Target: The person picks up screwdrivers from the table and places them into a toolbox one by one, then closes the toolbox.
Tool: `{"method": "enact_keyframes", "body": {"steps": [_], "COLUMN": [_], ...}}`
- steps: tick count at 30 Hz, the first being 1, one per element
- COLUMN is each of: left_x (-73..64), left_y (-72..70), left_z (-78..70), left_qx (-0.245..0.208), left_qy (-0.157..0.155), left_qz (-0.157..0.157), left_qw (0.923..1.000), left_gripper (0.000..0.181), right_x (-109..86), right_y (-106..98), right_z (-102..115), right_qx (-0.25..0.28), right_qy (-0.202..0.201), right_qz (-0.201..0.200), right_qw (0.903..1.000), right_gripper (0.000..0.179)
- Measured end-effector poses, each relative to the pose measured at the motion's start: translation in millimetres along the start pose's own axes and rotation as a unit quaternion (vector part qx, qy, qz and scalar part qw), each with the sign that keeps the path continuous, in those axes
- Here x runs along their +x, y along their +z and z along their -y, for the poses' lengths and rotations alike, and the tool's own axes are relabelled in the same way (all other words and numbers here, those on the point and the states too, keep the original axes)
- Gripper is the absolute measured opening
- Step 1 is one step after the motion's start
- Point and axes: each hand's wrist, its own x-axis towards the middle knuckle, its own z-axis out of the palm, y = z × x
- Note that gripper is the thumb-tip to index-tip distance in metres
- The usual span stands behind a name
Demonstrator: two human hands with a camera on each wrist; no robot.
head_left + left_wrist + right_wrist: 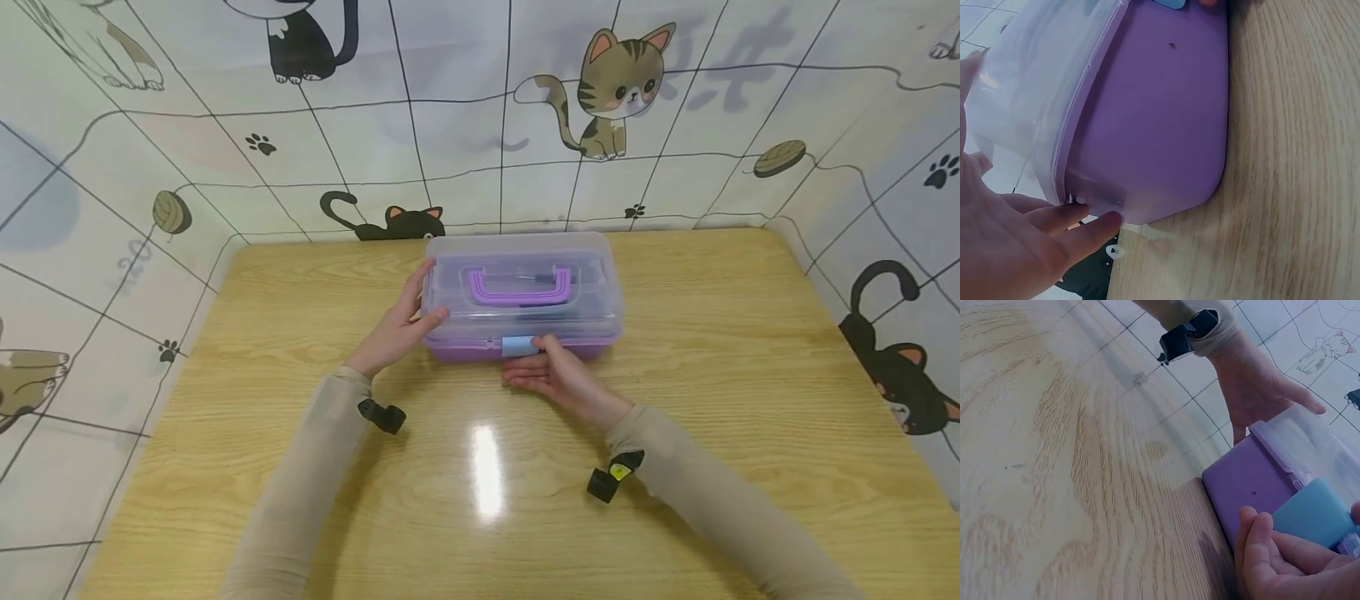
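Observation:
A purple storage box with a clear lid and a purple carry handle stands on the table, lid down. My left hand lies against its left end, thumb on the lid's front corner and fingers along the side. In the left wrist view those fingers touch the end wall near the lid's rim, fairly straight. At the front, my right hand pinches the blue latch, thumb on its right end and fingers bent below it. Dark items show dimly through the lid.
The box sits at the back of a wood-grain table, close to a wall covering printed with cats and grid lines. Similar covering rises along both sides. Each wrist carries a small black camera on a strap.

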Motion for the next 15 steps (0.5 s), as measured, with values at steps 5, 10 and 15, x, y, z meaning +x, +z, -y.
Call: {"method": "enact_keyframes", "body": {"steps": [5,10,15], "left_x": [0.6,3.6,6.5], "left_y": [-0.4,0.4,0.0], "left_z": [-0.7,-0.9,1.1], "left_qx": [0.008,-0.001,-0.007], "left_qy": [-0.008,-0.014,-0.007], "left_qz": [-0.007,-0.014,-0.017], "left_qw": [0.9999,0.9998,0.9998], "left_gripper": [0.070,0.069,0.069], "right_x": [0.6,2.1,3.0], "right_y": [1.5,1.0,-0.4], "right_z": [0.4,0.8,1.4], "right_qx": [0.000,0.010,0.005], "right_qy": [-0.009,-0.033,-0.048], "right_qz": [-0.005,-0.007,0.008], "right_qw": [0.9999,0.9994,0.9988], "right_gripper": [0.047,0.041,0.042]}}
